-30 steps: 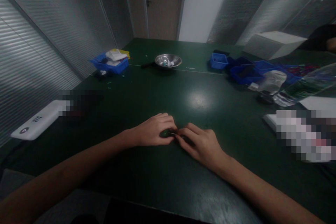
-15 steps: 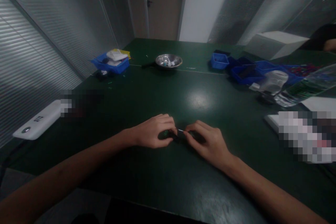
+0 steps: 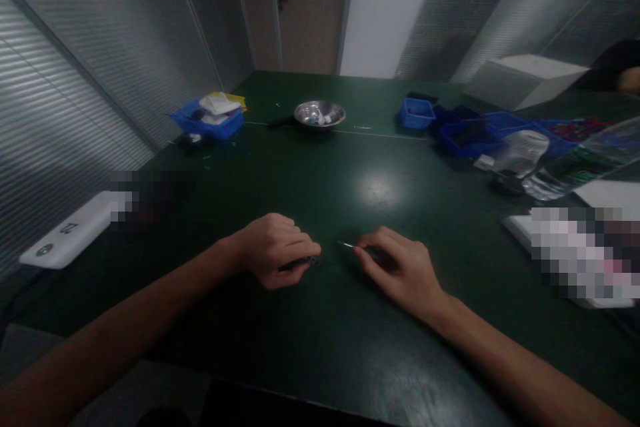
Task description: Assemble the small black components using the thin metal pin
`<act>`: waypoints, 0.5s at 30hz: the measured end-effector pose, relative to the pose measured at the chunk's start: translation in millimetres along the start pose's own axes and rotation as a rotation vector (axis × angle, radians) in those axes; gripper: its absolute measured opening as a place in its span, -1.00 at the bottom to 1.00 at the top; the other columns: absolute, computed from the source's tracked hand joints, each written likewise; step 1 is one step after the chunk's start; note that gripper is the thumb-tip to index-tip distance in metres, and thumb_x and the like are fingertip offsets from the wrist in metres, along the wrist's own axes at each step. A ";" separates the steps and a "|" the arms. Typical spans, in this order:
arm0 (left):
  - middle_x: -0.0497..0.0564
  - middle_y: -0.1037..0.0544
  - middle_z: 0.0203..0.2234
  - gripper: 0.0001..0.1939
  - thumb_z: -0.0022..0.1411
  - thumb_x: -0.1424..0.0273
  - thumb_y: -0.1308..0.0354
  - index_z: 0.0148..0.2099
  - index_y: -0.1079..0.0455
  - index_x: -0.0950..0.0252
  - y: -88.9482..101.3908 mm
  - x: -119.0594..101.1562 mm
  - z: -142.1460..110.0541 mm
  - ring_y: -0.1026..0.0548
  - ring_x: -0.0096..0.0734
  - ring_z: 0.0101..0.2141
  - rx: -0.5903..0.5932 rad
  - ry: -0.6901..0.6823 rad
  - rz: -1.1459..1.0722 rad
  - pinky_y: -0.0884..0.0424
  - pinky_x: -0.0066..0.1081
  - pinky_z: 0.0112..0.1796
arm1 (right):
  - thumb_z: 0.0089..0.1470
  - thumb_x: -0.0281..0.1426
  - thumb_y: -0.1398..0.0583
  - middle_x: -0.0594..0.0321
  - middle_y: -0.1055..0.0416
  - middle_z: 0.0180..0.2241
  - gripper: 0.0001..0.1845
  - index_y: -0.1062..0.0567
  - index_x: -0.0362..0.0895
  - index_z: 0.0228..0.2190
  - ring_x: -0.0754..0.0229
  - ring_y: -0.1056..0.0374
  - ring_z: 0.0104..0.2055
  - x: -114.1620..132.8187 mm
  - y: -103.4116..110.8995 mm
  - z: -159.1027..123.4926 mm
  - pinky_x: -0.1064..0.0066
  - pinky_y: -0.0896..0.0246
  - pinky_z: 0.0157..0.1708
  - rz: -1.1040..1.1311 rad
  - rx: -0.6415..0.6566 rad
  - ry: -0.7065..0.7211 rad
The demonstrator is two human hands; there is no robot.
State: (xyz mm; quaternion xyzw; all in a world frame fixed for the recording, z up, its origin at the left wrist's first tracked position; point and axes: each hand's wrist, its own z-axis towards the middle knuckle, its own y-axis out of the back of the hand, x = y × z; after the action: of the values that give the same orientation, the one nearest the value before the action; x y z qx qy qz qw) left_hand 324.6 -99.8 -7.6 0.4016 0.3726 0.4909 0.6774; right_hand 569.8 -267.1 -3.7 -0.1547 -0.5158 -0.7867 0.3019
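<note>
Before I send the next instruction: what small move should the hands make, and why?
Perhaps lower the small dark object onto the dark green table: the left hand holds it close to the surface, apart from the thin, shiny metallic rod held by the right hand.

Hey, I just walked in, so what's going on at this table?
A person is working with both bare hands at a green table. Their left hand holds a small dark item, too blurred to identify. Their right hand pinches a thin, shiny piece. The hands are apart, and a metal pan sits farther back.
</note>
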 end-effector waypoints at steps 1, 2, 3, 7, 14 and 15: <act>0.00 -0.59 -0.36 -0.72 0.19 0.43 -0.12 -0.03 -0.44 0.27 0.1 0.2 -0.2 -0.42 -0.40 -0.52 0.003 0.008 0.004 -0.25 -0.34 -0.56 | 0.33 -0.31 -0.15 0.20 -0.52 -0.35 -0.79 -0.56 -0.11 -0.26 0.25 -0.42 -0.43 0.4 0.1 0.2 0.42 -0.29 -0.46 -0.006 0.001 -0.002; 0.00 -0.60 -0.35 -0.72 0.19 0.43 -0.12 -0.03 -0.45 0.27 -0.1 0.4 -0.1 -0.42 -0.41 -0.52 0.004 0.013 0.004 -0.26 -0.35 -0.56 | 0.33 -0.31 -0.15 0.21 -0.52 -0.36 -0.79 -0.56 -0.11 -0.26 0.25 -0.41 -0.44 0.6 0.2 0.4 0.42 -0.28 -0.47 -0.009 0.003 -0.003; 0.00 -0.60 -0.35 -0.72 0.19 0.43 -0.12 -0.04 -0.45 0.27 -0.5 0.4 0.2 -0.42 -0.43 -0.53 0.004 0.010 -0.001 -0.27 -0.37 -0.57 | 0.33 -0.31 -0.14 0.20 -0.52 -0.36 -0.78 -0.56 -0.11 -0.26 0.25 -0.41 -0.44 0.8 0.1 0.4 0.42 -0.28 -0.47 -0.008 0.004 -0.005; 0.00 -0.62 -0.34 -0.75 0.19 0.42 -0.13 -0.06 -0.46 0.28 -3.3 -1.6 2.5 -0.41 -0.44 -0.55 -0.007 -0.016 -0.019 -0.26 -0.37 -0.59 | 0.34 -0.32 -0.15 0.21 -0.52 -0.35 -0.79 -0.56 -0.12 -0.26 0.24 -0.43 -0.41 0.0 -0.4 0.0 0.41 -0.29 -0.43 0.009 0.008 -0.007; -0.01 -0.63 -0.32 -0.76 0.20 0.44 -0.13 -0.06 -0.44 0.29 -5.1 -3.5 3.7 -0.39 -0.45 -0.56 -0.001 -0.015 -0.025 -0.24 -0.35 -0.62 | 0.35 -0.32 -0.16 0.21 -0.51 -0.34 -0.80 -0.55 -0.12 -0.25 0.24 -0.42 -0.40 -2.6 -1.6 -1.0 0.41 -0.28 -0.42 0.011 0.018 -0.012; -0.02 -0.63 -0.32 -0.75 0.19 0.44 -0.13 -0.06 -0.45 0.28 -5.0 -3.1 3.3 -0.39 -0.45 -0.56 -0.005 -0.009 -0.023 -0.25 -0.35 -0.62 | 0.35 -0.32 -0.15 0.21 -0.51 -0.34 -0.80 -0.55 -0.12 -0.25 0.24 -0.42 -0.40 -2.7 -1.6 -1.0 0.41 -0.28 -0.43 0.010 0.023 -0.013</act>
State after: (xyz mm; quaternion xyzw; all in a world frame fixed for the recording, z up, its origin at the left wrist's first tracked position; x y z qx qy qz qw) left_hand 328.7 -104.4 -10.5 0.3980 0.3731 0.4824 0.6854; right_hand 571.0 -266.7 -6.7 -0.1589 -0.5258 -0.7783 0.3042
